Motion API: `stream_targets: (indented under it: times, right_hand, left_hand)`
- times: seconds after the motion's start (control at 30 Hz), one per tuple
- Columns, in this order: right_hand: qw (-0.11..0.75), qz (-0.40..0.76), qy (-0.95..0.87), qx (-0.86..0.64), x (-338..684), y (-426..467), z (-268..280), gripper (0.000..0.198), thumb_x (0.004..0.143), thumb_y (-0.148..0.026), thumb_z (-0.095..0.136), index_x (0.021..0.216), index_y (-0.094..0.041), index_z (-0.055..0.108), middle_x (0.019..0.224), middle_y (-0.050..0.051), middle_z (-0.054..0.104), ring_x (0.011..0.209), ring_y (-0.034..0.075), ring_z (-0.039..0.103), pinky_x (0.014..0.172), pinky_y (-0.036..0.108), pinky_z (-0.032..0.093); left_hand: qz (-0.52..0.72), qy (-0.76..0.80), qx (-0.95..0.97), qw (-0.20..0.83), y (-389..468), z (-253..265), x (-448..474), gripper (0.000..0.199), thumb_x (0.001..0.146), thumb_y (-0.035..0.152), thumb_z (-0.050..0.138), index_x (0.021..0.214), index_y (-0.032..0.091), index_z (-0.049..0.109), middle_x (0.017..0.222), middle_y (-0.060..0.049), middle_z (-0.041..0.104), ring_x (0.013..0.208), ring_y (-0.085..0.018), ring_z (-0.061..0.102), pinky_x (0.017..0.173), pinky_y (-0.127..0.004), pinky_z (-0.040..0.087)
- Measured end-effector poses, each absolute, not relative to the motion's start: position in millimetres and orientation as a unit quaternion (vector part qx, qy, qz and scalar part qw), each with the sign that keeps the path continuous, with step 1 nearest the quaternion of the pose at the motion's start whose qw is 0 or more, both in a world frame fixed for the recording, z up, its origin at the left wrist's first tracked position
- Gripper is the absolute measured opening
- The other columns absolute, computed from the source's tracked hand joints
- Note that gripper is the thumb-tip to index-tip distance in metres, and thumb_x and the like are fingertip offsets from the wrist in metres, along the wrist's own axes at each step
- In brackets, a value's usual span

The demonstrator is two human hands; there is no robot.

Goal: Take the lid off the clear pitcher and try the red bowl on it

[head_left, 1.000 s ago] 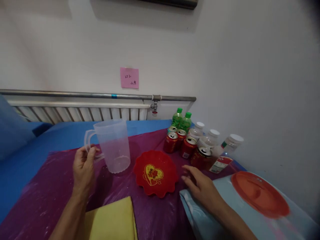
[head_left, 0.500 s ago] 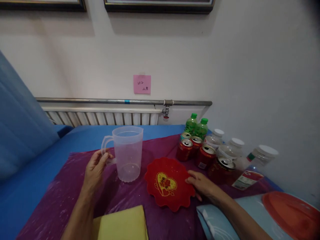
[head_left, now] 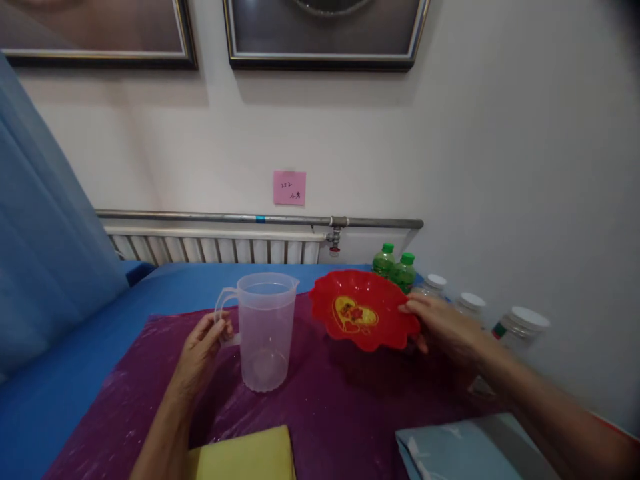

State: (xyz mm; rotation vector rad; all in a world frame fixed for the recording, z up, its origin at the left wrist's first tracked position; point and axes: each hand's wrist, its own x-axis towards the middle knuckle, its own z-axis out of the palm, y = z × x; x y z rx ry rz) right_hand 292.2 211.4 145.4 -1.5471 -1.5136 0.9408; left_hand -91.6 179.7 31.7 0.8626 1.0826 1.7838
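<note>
My left hand (head_left: 203, 348) grips the handle of a clear plastic jug (head_left: 265, 330) that stands upright and empty on the purple sheet (head_left: 325, 407). My right hand (head_left: 443, 325) holds a red scalloped plate (head_left: 364, 309) with a gold heart picture by its right rim. The plate is lifted off the table and tilted toward me, just right of the jug.
Green-capped bottles (head_left: 395, 265) and white-capped bottles (head_left: 470, 305) stand against the right wall behind the plate. A yellow cloth (head_left: 245, 457) lies at the near edge, a light blue cloth (head_left: 450, 450) at the near right. A radiator (head_left: 220, 248) runs along the back wall.
My right hand reached the red plate, took its right rim and raised it off the sheet, tilting it up. The left hand stayed on the jug handle. The view tilted up.
</note>
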Motion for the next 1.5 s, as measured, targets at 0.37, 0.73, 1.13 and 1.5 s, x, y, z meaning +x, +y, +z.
stream_targets:
  times: [0.37,0.73,1.13,1.5]
  right_hand:
    - [0.426,0.372,-0.577,-0.589,262,246,206,0.005,0.074,-0.017,0.047,0.073,-0.021,0.051,0.039,-0.006,0.052,0.029,0.011,0.046,0.034,0.022,0.034]
    - [0.443,0.295,-0.624,-0.572,240,249,198,0.013,0.075,-0.022,0.048,0.083,-0.020,0.057,0.057,-0.004,0.057,0.045,0.012,0.055,0.040,0.022,0.039]
    - [0.469,0.152,-0.706,-0.508,233,227,194,0.018,0.082,-0.024,0.044,0.081,-0.019,0.061,0.063,-0.002,0.060,0.058,0.014,0.054,0.055,0.026,0.040]
    - [0.530,-0.118,-0.755,-0.367,223,203,176,0.030,0.092,-0.020,0.043,0.116,-0.022,0.061,0.102,0.005,0.074,0.083,0.017,0.069,0.074,0.029,0.053]
  left_hand:
    - [0.628,0.369,0.403,0.555,188,21,-35,0.030,0.073,0.043,0.077,0.092,0.021,0.069,0.079,-0.001,0.064,0.076,-0.014,0.058,0.072,-0.024,0.046]
    - [0.588,0.391,0.428,0.565,181,31,-40,0.046,0.075,0.041,0.075,0.117,0.023,0.067,0.123,-0.011,0.066,0.113,-0.026,0.060,0.098,-0.037,0.046]
    - [0.569,0.479,0.457,0.488,181,45,-44,0.052,0.070,0.052,0.075,0.115,0.026,0.070,0.133,-0.008,0.062,0.129,-0.032,0.051,0.111,-0.047,0.035]
    - [0.645,0.451,0.504,0.356,200,166,-26,0.049,0.068,0.050,0.077,0.105,0.018,0.071,0.106,-0.009,0.072,0.099,-0.029,0.067,0.085,-0.040,0.053]
